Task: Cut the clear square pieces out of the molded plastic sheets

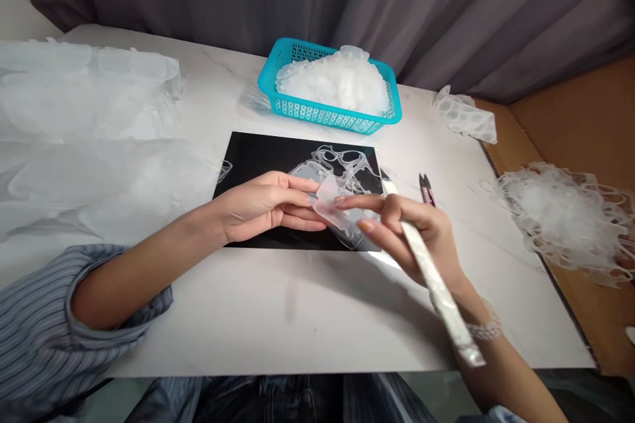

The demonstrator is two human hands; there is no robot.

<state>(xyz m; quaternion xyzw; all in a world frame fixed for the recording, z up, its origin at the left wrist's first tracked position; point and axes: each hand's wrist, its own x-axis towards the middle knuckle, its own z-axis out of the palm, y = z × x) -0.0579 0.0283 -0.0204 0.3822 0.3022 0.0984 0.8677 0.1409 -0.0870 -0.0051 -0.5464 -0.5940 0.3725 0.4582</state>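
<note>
Currently one thin clear plastic piece (328,206) lies between both hands, above a black mat (253,158). It looks light, soft and probably slippery, so its free edges seem the place to take hold. The left hand (262,208) is flat, fingers together, fingertips at the piece; any pinch cannot be told. The right hand (411,231) grips one slim white-wrapped tool (431,277), forefinger pressed on the piece. Count: one teal plastic basket (327,115) heaped with clear pieces (337,82), too many to count; one pair of pink-handled snips (426,190); one perforated plastic strip (464,115); one heap of plastic webbing (560,218)
</note>
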